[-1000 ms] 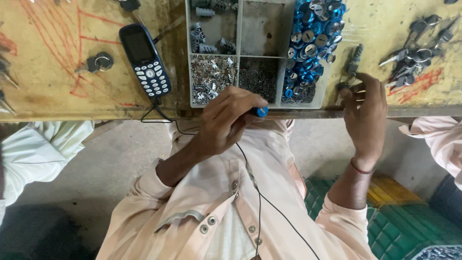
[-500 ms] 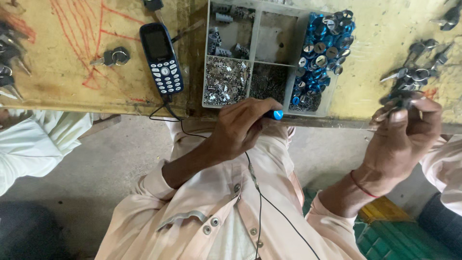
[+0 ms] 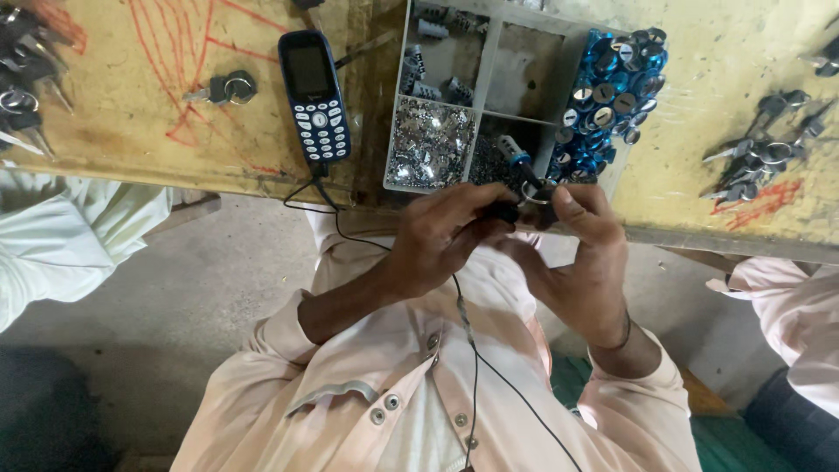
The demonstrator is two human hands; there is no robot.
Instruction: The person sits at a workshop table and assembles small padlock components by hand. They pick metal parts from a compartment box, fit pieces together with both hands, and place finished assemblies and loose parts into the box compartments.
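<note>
My left hand [image 3: 441,240] and my right hand [image 3: 581,258] meet at the table's front edge, just below a compartment tray [image 3: 489,65]. The left hand grips a dark tool [image 3: 516,157] whose blue-ringed tip points up toward the tray. Between thumb and fingers the right hand pinches a small metal key ring [image 3: 537,194] against the tool. The part of the tool inside my fingers is hidden.
The tray holds silver bits [image 3: 430,140], grey parts and a heap of blue caps [image 3: 612,87]. A dark keypad phone [image 3: 315,96] lies left of it, its cable running to my chest. Keys [image 3: 756,157] lie to the right, and more keys [image 3: 26,79] far left. Other people's sleeves show at both sides.
My right hand has come back from the keys at the right and joined the left hand, now with a ring. The left hand has risen slightly toward the tray.
</note>
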